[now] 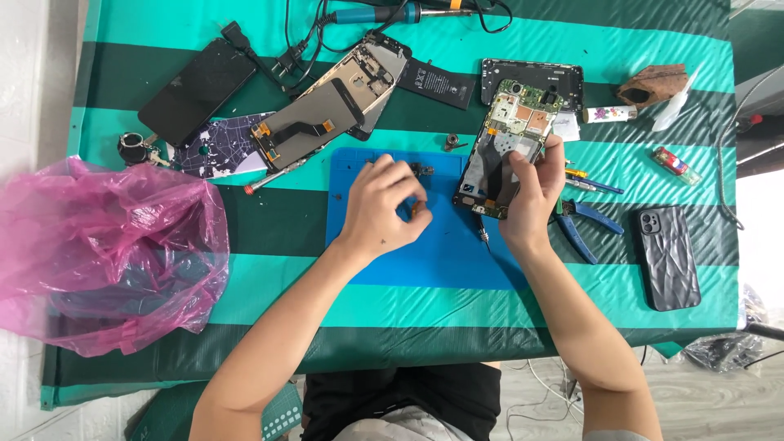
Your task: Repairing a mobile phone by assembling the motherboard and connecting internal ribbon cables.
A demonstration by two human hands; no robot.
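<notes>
The right hand [535,192] grips an opened smartphone with its back cover off and green circuit board exposed [510,143], fingers wrapped around its right edge and thumb across the lower part, tilting it up off the blue rectangular silicone work mat [425,253]. The phone's long axis runs from near-left to far-right, its near end just above the mat's right portion. The left hand [380,208] sits over the middle of the mat, left of the phone and apart from it, fingers curled together and pinching a small brownish part [419,210] between thumb and fingertips; what that part is I cannot make out. Just beyond those fingertips lies a small dark metal component [422,170] on the mat.

The striped green cloth-covered surface [269,294] carries more: a second dismantled phone with its screen panel lifted [327,114] at far left, a black phone battery [434,83], blue-handled pliers [590,224] right of the held phone, a black textured phone case [670,257] farther right, and a crumpled pink plastic bag [106,253] at the left edge. The soldering iron [392,12] is cut off at the far edge.
</notes>
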